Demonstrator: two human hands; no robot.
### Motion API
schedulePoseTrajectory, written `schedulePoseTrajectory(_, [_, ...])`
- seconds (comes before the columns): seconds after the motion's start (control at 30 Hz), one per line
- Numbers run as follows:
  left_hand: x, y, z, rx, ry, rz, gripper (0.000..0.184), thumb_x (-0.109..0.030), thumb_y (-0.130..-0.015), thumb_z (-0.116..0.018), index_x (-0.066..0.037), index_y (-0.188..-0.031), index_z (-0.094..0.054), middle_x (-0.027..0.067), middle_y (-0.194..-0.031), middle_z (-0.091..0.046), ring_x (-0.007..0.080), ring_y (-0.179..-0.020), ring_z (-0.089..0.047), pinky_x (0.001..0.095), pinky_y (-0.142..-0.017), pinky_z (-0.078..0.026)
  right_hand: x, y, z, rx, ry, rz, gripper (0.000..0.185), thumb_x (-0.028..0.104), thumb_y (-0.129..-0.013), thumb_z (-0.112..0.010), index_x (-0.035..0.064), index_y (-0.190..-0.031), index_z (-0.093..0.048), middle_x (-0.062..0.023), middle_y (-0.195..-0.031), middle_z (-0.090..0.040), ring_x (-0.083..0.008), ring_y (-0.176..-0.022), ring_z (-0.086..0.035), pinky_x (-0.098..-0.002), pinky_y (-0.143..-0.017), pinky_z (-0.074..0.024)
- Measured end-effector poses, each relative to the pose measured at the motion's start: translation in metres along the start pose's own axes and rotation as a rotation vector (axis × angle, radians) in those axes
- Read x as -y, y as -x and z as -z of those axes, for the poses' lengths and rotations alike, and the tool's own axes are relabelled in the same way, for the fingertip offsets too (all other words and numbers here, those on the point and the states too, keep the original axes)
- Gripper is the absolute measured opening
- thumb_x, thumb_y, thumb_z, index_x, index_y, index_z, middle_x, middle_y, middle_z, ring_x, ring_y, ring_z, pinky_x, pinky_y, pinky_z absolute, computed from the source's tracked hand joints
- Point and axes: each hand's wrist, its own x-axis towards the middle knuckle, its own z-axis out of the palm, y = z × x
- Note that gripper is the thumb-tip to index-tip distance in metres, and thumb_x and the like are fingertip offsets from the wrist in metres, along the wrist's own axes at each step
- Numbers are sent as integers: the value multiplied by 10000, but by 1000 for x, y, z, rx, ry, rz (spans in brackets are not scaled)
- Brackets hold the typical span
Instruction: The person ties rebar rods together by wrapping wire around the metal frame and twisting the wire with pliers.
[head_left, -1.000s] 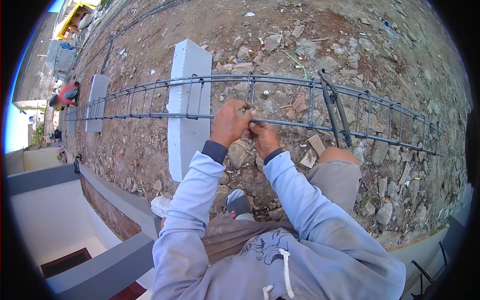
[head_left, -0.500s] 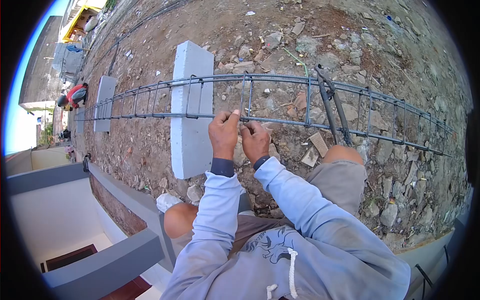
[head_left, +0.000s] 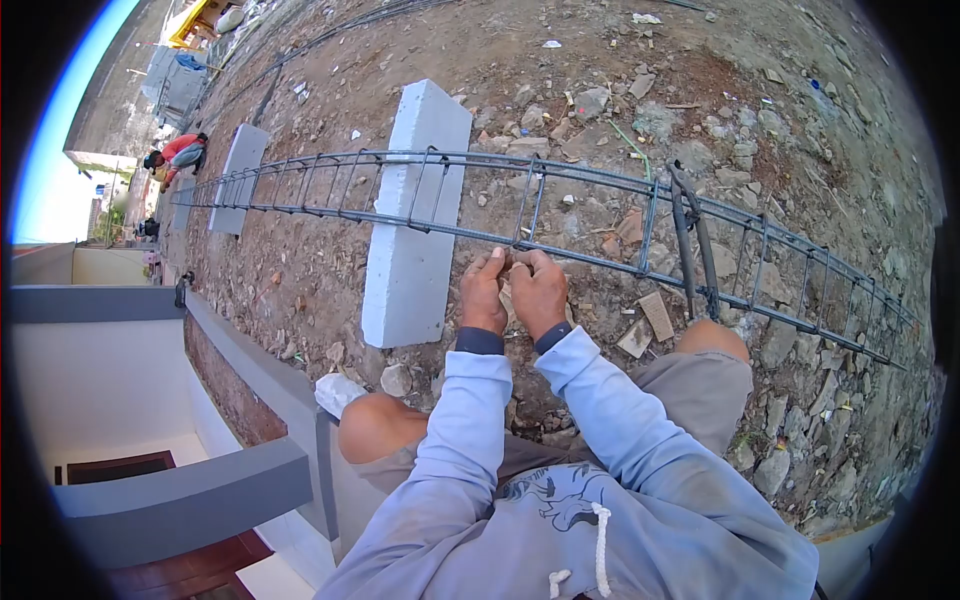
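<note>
A long rebar cage [head_left: 590, 258] with rectangular stirrups runs across the view, lying over white blocks. My left hand [head_left: 484, 292] and my right hand [head_left: 539, 290] are close together just below its near bar, beside a pair of stirrups. Fingers of both hands are pinched, with the fingertips near each other; whatever they grip is too small to make out. To the right, a dark long-handled tool [head_left: 694, 240] rests across the cage, its handles pointing toward my right knee.
A large white block [head_left: 415, 220] supports the cage left of my hands, with another block [head_left: 239, 180] farther left. Beyond it a person in red [head_left: 182, 152] bends over the cage's far end. Rubble [head_left: 773, 470] and a low grey wall [head_left: 250, 350] lie nearby.
Both hands have drawn down slightly from the cage's near bar and sit nearer each other. The view has shifted, so the cage and blocks appear farther right and tilted.
</note>
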Motion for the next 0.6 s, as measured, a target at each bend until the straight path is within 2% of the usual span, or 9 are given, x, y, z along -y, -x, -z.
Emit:
schedulePoseTrajectory(0.07, [16, -15, 5, 80, 203, 89, 140, -175, -914, -562, -44, -931, -609, 47, -815, -620, 143, -757, -579, 263, -690, -440, -6, 0, 2, -6, 21, 15, 212, 128, -781, -511, -6, -865, -653, -214, -806, -656, -351, -781, -645, -406, -730, -499])
schedulePoseTrajectory(0.13, [23, -20, 1, 114, 269, 122, 131, -177, -922, -540, -61, -913, -601, 39, -794, -610, 129, -732, -571, 255, -631, -426, -15, -3, -1, 7, -20, 60, 221, 110, -780, -503, -8, -882, -660, -210, -811, -658, -334, -779, -648, -390, -729, -499])
schedulePoseTrajectory(0.17, [38, -29, 5, 120, 241, 123, 131, -176, -917, -544, -66, -873, -600, 24, -751, -593, 113, -652, -537, 249, -559, -397, -22, -4, -1, 26, -69, 90, 228, 98, -780, -497, -9, -891, -664, -207, -814, -659, -321, -776, -650, -379, -727, -498])
schedulePoseTrajectory(0.2, [51, -38, 9, 119, 213, 117, 140, -175, -912, -548, -71, -833, -598, 8, -708, -577, 96, -573, -503, 244, -486, -368, -7, -2, 6, 81, -21, 39, 228, 84, -779, -490, -17, -885, -665, -190, -800, -661, -289, -756, -649, -362, -709, -496])
schedulePoseTrajectory(0.23, [34, -19, -12, 24, 213, 34, 138, -179, -898, -573, -78, -807, -596, -12, -656, -548, 77, -502, -452, 235, -434, -325, -16, -5, 5, 75, -68, 122, 216, 81, -788, -494, -25, -867, -664, -152, -747, -658, -218, -670, -632, -332, -635, -490])
schedulePoseTrajectory(0.27, [38, -20, -17, -35, 281, 89, 131, -179, -888, -592, -71, -815, -595, -14, -642, -543, 74, -471, -433, 232, -410, -304, -8, -4, 8, 116, -104, 62, 201, 60, -799, -496, -34, -862, -663, -106, -698, -637, -140, -600, -586, -287, -558, -466])
schedulePoseTrajectory(0.3, [38, -18, -18, -51, 261, 80, 137, -181, -889, -592, -65, -817, -599, -9, -648, -551, 77, -478, -447, 230, -416, -318, -9, -4, 8, 114, -136, 74, 197, 34, -808, -494, -50, -885, -655, -72, -689, -619, -93, -571, -544, -246, -519, -434])
schedulePoseTrajectory(0.47, [23, -24, -18, -9, 136, 92, 165, -193, -897, -579, -39, -875, -632, 15, -709, -594, 88, -552, -518, 231, -472, -403, -9, -4, 5, 115, -205, 41, 217, 17, -831, -473, -70, -953, -630, -28, -692, -577, -63, -583, -492, -214, -515, -386])
schedulePoseTrajectory(0.6, [27, -20, -17, -53, 147, 36, 208, -190, -906, -559, -13, -992, -625, 24, -820, -608, 74, -656, -519, 218, -494, -374, -7, 2, 5, 87, -211, -7, 214, 25, -844, -483, -54, -975, -633, -26, -698, -580, -60, -583, -495, -213, -520, -396])
